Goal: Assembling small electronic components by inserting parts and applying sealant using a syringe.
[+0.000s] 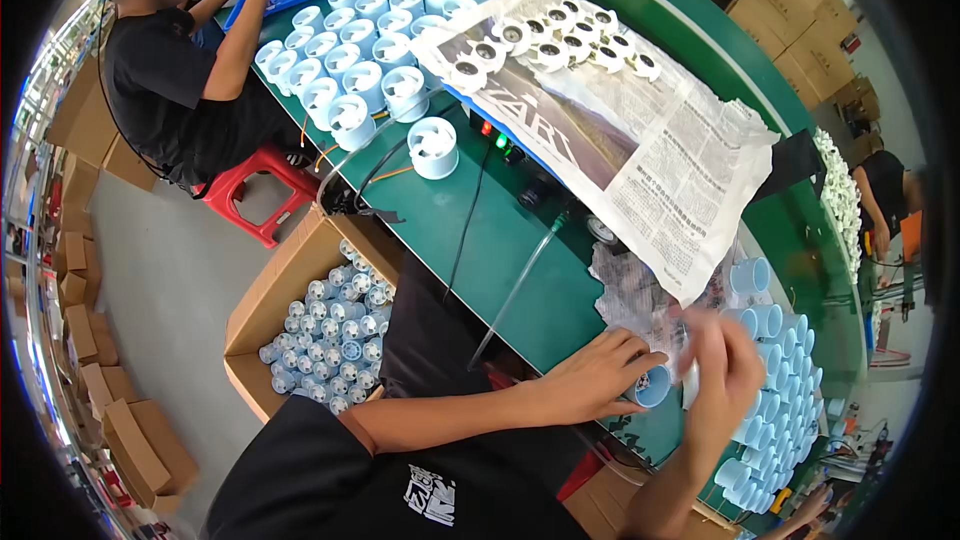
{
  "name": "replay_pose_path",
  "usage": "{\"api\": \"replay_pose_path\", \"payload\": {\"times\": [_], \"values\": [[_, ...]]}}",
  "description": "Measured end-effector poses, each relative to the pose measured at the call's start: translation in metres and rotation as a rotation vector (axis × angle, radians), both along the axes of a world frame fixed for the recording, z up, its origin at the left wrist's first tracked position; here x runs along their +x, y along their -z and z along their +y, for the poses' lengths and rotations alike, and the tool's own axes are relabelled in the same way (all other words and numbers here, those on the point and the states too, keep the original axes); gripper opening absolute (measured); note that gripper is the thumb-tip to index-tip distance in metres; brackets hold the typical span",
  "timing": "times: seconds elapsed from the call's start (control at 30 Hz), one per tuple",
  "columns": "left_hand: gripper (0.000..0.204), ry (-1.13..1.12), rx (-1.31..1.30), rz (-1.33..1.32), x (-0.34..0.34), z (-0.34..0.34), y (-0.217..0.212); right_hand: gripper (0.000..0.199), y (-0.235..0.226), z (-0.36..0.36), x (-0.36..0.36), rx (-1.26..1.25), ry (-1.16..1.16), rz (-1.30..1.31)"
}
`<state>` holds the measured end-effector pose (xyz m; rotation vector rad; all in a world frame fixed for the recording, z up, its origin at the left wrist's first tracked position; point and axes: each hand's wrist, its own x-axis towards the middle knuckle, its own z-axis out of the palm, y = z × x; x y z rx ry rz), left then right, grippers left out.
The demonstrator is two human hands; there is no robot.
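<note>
My left hand (590,378) is closed around a light-blue plastic cup-shaped housing (657,390), just above the green bench's front edge. Some small parts show inside its opening, too small to name. Beside it my right hand (728,365) is raised, its fingers smeared by motion, so I cannot make out whether they hold anything. To the right of that hand stand rows of similar light-blue housings (768,355). A newspaper sheet (680,180) slopes over the equipment ahead, with several white fan wheels (550,55) lying on its far part.
Housings with white fans inside (350,120) crowd the far left of the green bench (430,230). A clear hose (520,285) crosses the bench. At my left stands a carton (250,380) full of small blue-and-white parts. Another person (170,70) sits on a red stool (262,185).
</note>
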<state>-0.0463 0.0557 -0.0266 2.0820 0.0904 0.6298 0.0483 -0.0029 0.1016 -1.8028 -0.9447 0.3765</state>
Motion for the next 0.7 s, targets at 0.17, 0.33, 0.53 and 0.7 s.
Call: {"api": "replay_pose_path", "payload": {"times": [0.17, 0.33, 0.53, 0.7], "values": [[0.063, 0.017, 0.003, 0.021, -0.002, 0.005, 0.000, 0.018, 0.007, 0.187, 0.030, 0.158, -0.481, -0.899], [0.062, -0.011, 0.023, -0.025, -0.002, -0.002, 0.006, 0.013, 0.027, 0.259, 0.057, 0.115, -0.556, -1.504], [0.063, -0.015, 0.017, -0.024, -0.009, -0.009, 0.007, 0.010, 0.033, 0.256, 0.051, 0.316, -0.652, -1.666], [0.062, -0.006, 0.032, -0.003, -0.001, -0.005, 0.005, 0.010, 0.022, 0.190, 0.059, 0.399, -0.689, -1.608]]}}
